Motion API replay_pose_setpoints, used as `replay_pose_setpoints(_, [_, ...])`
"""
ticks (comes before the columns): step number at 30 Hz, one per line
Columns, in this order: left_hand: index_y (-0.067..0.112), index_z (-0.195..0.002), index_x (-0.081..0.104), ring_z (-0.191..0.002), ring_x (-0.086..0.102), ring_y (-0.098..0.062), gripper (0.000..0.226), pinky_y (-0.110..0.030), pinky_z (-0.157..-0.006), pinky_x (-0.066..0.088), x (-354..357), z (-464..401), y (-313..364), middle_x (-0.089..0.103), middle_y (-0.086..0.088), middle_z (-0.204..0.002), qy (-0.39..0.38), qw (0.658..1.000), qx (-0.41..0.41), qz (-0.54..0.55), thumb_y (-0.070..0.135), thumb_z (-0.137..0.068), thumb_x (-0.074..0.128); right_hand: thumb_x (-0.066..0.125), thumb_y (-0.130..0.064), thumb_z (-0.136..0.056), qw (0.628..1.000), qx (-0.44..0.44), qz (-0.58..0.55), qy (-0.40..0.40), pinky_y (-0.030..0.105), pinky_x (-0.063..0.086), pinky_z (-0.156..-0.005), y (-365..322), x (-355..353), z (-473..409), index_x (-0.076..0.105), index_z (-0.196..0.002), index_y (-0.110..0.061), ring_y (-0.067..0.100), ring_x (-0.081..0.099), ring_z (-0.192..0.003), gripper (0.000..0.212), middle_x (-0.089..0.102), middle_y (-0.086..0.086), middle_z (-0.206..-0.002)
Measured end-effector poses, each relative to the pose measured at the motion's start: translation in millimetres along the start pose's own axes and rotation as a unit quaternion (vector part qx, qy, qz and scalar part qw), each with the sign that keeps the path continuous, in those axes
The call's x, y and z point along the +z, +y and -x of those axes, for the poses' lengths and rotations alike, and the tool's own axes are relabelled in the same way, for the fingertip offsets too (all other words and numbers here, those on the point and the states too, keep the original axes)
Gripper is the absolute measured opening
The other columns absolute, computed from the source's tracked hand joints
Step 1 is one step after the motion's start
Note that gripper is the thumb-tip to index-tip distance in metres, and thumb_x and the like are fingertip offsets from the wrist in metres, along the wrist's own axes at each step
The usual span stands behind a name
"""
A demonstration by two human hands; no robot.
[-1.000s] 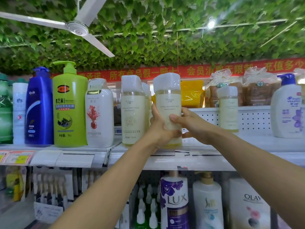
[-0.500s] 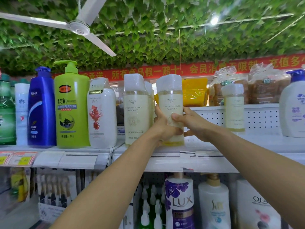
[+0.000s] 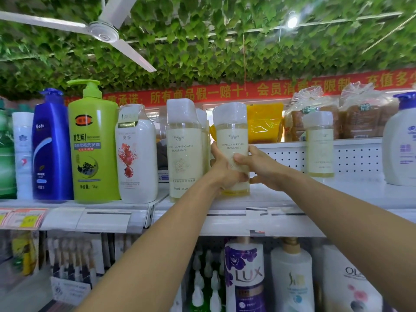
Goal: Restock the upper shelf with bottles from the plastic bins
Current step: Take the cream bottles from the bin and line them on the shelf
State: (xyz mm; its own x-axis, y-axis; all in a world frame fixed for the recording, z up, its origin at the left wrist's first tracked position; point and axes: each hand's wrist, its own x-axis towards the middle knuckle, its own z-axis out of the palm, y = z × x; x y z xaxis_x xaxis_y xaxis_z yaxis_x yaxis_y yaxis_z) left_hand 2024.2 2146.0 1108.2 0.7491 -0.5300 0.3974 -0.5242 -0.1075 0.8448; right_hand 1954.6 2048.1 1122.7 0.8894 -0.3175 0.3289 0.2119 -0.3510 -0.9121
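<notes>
**Both hands on a cream-labelled bottle at the upper shelf**

While a leafy green ceiling point(image 3: 225, 52) and a white fan point(image 3: 103, 33) fill the top of the view, the white upper shelf point(image 3: 315, 199) runs across the middle, its front rail lined with price tags. At its left end stand a blue bottle point(image 3: 51, 149), a lime-green pump bottle point(image 3: 93, 149) and a white bottle with a red flower print point(image 3: 137, 158). Just right of these stands a cream-labelled bottle with a white cap point(image 3: 183, 149), with another behind it. Right beside it, the held bottle point(image 3: 230, 131) stands upright, its base on or just above the shelf. The left hand point(image 3: 225, 170) wraps its lower left side; the right hand point(image 3: 258, 165) grips its right side, thumb across the label. A matching bottle point(image 3: 318, 145) stands well apart to the right, near a white pump bottle point(image 3: 400, 145). Below, a LUX bottle point(image 3: 244, 275) sits on the lower shelf.
</notes>
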Motion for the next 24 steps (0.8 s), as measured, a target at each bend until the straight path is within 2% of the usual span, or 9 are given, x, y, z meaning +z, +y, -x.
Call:
replay_pose_setpoints(3, [0.023,-0.151,-0.018,-0.130,0.045,-0.032,0.123,-0.048,-0.106,0.046,1.1,4.0,4.7,0.041,-0.015,-0.141,0.004,1.000,-0.014,-0.004,0.002,-0.077,0.078,0.051,-0.032,-0.100,0.998,-0.004,0.055,0.008,0.040,0.050,-0.085,-3.3,2.9,8.1,0.039,-0.133,-0.022,0.023,0.057,-0.111,0.037,0.057,0.002,-0.131])
replay_pose_setpoints(6, [0.016,-0.154,-0.005,-0.131,0.046,-0.031,0.110,-0.047,-0.107,0.045,-0.4,12.9,9.7,0.042,-0.014,-0.143,0.013,1.000,-0.022,-0.014,0.005,-0.081,0.076,0.046,-0.036,-0.101,0.989,-0.022,0.094,0.112,0.032,0.048,-0.070,-5.5,-0.9,19.4,0.036,-0.143,-0.013,0.021,0.054,-0.103,0.049,0.052,0.005,-0.129])
replay_pose_setpoints(10, [0.013,-0.150,0.025,-0.130,0.050,-0.028,0.078,-0.045,-0.108,0.045,-7.1,37.9,17.8,0.049,-0.008,-0.143,0.025,0.999,-0.012,0.017,0.001,-0.087,0.070,0.046,-0.031,-0.100,0.969,-0.071,0.100,0.213,0.051,0.054,-0.088,-3.0,-16.4,43.9,0.056,-0.124,-0.003,0.033,0.061,-0.096,0.038,0.062,0.016,-0.105])
replay_pose_setpoints(12, [0.016,-0.150,0.030,-0.128,0.052,-0.026,0.070,-0.038,-0.103,0.046,-7.4,60.1,21.9,0.049,-0.003,-0.143,0.035,0.998,0.005,0.051,0.006,-0.091,0.067,0.046,-0.023,-0.098,0.959,-0.104,0.104,0.241,0.061,0.050,-0.088,1.3,-24.2,60.9,0.058,-0.112,0.008,0.045,0.059,-0.101,0.036,0.061,0.030,-0.106])
replay_pose_setpoints(13, [0.017,-0.151,0.032,-0.127,0.053,-0.024,0.068,-0.036,-0.102,0.046,-6.8,71.6,23.6,0.049,-0.001,-0.143,0.046,0.996,0.017,0.074,0.010,-0.093,0.066,0.046,-0.021,-0.098,0.955,-0.122,0.102,0.252,0.059,0.052,-0.085,3.7,-27.4,70.1,0.060,-0.107,0.009,0.045,0.059,-0.100,0.034,0.061,0.031,-0.106])
replay_pose_setpoints(15, [0.019,-0.146,0.042,-0.120,0.058,-0.020,0.058,-0.038,-0.100,0.051,-2.0,94.7,25.9,0.054,0.000,-0.138,0.068,0.987,0.048,0.134,0.013,-0.094,0.065,0.047,-0.019,-0.098,0.948,-0.158,0.092,0.262,0.041,0.057,-0.067,8.6,-33.2,90.0,0.066,-0.095,-0.003,0.033,0.066,-0.084,0.025,0.066,0.022,-0.097])
replay_pose_setpoints(17, [0.020,-0.136,0.051,-0.106,0.067,-0.019,0.046,-0.038,-0.085,0.060,8.0,117.1,26.9,0.065,-0.001,-0.122,0.080,0.974,0.066,0.202,0.011,-0.093,0.065,0.046,-0.018,-0.099,0.941,-0.202,0.071,0.261,0.029,0.051,-0.052,16.3,-38.2,112.0,0.066,-0.092,-0.015,0.019,0.066,-0.069,0.022,0.068,0.013,-0.089])
replay_pose_setpoints(20, [0.022,-0.122,0.058,-0.083,0.075,-0.018,0.031,-0.029,-0.062,0.059,27.7,147.0,26.5,0.075,-0.003,-0.101,0.070,0.957,0.069,0.272,0.013,-0.094,0.065,0.044,-0.019,-0.100,0.935,-0.241,0.064,0.252,0.032,0.044,-0.044,31.0,-47.9,147.3,0.066,-0.093,-0.016,0.022,0.065,-0.058,0.024,0.066,0.012,-0.080])
replay_pose_setpoints(24, [0.020,-0.115,0.064,-0.069,0.071,-0.014,0.021,-0.024,-0.051,0.053,62.9,177.5,20.4,0.077,-0.002,-0.091,0.034,0.949,0.045,0.310,0.013,-0.095,0.063,0.044,-0.020,-0.101,0.947,-0.212,0.055,0.233,0.024,0.039,-0.038,60.4,-62.5,188.7,0.064,-0.090,-0.018,0.027,0.058,-0.046,0.023,0.064,0.009,-0.070])
